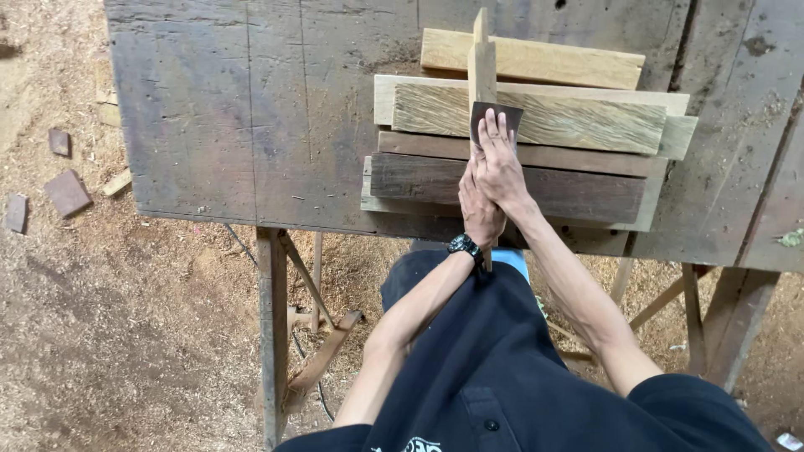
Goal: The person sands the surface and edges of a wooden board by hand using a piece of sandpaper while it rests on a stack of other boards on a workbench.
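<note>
Worn dark wooden workbench (251,109), top scratched and stained, on slanted wooden legs (272,335). Stack of wooden boards (536,159) lies flat near its front edge. Sawdust-covered floor (126,318) beneath; flat reddish blocks (67,192) scattered left.

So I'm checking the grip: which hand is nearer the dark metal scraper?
Right. The right hand lies with fingertips on the scraper; the left hand sits behind it, nearer the body.

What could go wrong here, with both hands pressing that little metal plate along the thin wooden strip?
The right hand has its fingers on the metal plate; a slip could perhaps cut them. The narrow strip lies loose across the stacked boards, so it might shift. The left hand sits close behind, in the line of any slip.
</note>
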